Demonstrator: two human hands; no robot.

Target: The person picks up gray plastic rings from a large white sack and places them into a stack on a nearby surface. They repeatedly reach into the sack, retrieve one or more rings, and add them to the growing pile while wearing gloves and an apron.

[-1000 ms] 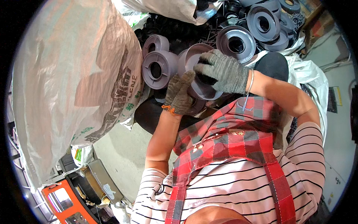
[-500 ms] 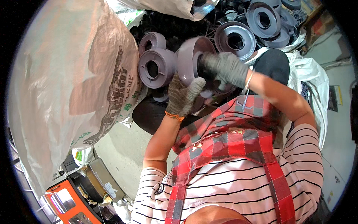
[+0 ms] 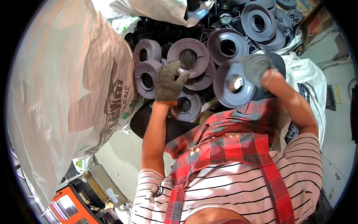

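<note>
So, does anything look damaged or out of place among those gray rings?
Nothing stands out: the gray rings lie at mixed angles, with no visible breaks. The ring by the right hand is blurred, so fine damage can't be judged.

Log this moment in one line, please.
left hand: open at mauve ring | right hand: at grey ring's rim, grip blurred | around: more rings, white sack
</note>
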